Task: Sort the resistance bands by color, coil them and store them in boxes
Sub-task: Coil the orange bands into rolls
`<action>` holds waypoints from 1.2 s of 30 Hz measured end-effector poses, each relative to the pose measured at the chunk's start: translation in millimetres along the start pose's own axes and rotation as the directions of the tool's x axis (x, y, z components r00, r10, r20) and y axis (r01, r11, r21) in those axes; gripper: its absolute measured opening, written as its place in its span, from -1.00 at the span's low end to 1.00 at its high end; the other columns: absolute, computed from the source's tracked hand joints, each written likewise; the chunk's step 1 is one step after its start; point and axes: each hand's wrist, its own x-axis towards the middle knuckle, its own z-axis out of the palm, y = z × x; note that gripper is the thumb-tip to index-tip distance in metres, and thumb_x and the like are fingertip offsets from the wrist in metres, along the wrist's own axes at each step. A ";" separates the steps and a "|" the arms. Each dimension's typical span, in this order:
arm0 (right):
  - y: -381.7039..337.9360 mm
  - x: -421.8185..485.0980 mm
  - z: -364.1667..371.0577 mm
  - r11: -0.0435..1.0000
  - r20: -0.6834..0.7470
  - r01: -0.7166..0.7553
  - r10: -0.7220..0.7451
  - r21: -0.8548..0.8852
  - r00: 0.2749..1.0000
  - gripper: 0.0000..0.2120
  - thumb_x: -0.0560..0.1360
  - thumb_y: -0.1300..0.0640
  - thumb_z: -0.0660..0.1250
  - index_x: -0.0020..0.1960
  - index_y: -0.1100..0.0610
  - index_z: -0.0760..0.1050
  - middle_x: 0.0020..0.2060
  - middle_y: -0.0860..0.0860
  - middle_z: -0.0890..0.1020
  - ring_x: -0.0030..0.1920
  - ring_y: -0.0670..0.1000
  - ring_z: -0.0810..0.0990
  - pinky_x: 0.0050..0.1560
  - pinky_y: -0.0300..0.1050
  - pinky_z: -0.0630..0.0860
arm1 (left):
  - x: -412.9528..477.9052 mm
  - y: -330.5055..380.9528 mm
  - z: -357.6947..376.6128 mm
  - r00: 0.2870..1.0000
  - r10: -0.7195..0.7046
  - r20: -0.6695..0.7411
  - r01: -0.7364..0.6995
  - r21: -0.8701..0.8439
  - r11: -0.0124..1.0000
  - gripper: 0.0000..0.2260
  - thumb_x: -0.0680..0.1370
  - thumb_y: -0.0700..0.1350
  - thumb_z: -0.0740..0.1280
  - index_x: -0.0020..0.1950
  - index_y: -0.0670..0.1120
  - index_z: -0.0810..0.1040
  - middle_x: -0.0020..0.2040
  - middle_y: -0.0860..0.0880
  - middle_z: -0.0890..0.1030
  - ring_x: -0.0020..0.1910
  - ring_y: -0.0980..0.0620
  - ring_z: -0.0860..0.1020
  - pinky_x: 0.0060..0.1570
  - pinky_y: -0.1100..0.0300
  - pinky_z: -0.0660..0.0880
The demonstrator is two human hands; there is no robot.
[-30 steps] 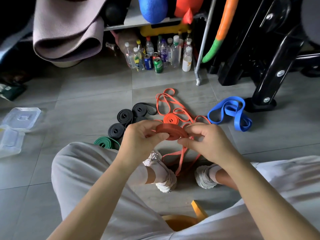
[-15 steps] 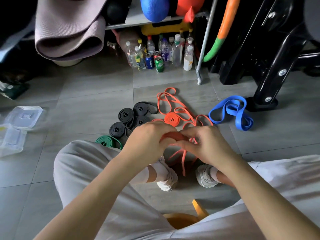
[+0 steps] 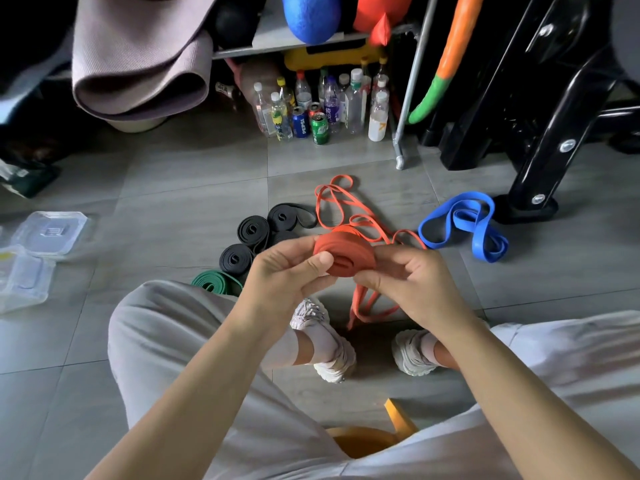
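I hold a partly coiled orange band (image 3: 344, 252) above the floor between both hands. My left hand (image 3: 287, 271) pinches the coil's left side, thumb on its face. My right hand (image 3: 412, 282) grips its right side and the loose tail (image 3: 363, 306), which hangs down toward my shoes. More loose orange band (image 3: 332, 202) lies on the tiles behind. Several coiled black bands (image 3: 252, 230) sit to the left, with a coiled green band (image 3: 214, 284) by my knee. An uncoiled blue band (image 3: 464, 225) lies to the right. Clear plastic boxes (image 3: 24, 275) and a lid (image 3: 52, 232) rest at far left.
Bottles and cans (image 3: 318, 105) stand at the back under a shelf. A black machine frame (image 3: 533, 157) and a metal pole (image 3: 412, 88) stand at back right. A folded mat (image 3: 138, 57) hangs at top left. A yellow stool (image 3: 374, 438) is under me.
The hands rose and turned the orange coil, which is now thicker and tilted with its face toward me. The view has shifted slightly.
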 end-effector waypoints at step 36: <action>-6.0 5.5 -13.4 0.916 0.042 0.041 -0.026 -0.399 0.999 -0.81 0.34 0.13 0.52 -0.06 0.09 0.67 -0.37 -0.34 0.56 -0.21 -0.36 0.54 -0.10 -0.43 0.40 | 8.5 22.7 10.9 0.956 0.224 0.190 -0.267 0.878 0.397 -0.84 0.42 -0.19 0.44 -0.04 -0.02 0.67 -0.24 0.13 0.66 -0.20 0.17 0.59 -0.08 0.28 0.48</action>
